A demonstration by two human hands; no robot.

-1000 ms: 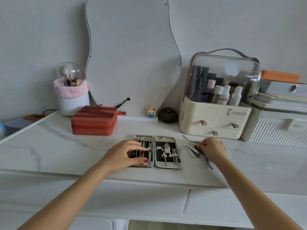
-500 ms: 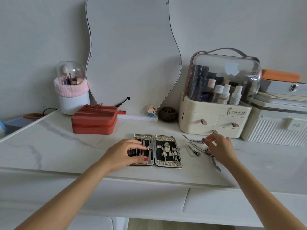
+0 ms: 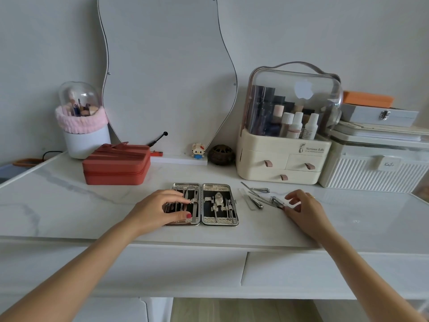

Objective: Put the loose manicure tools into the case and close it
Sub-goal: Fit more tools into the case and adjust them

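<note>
On the open case (image 3: 205, 204), left hand (image 3: 155, 211) flat, fingers relaxed, right hand (image 3: 304, 209) pinching loose nail clipper (image 3: 276, 201)

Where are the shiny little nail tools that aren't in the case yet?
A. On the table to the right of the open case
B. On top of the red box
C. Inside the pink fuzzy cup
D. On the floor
A: the loose manicure tools lie on the white table just right of the open case, by the right hand.
</note>
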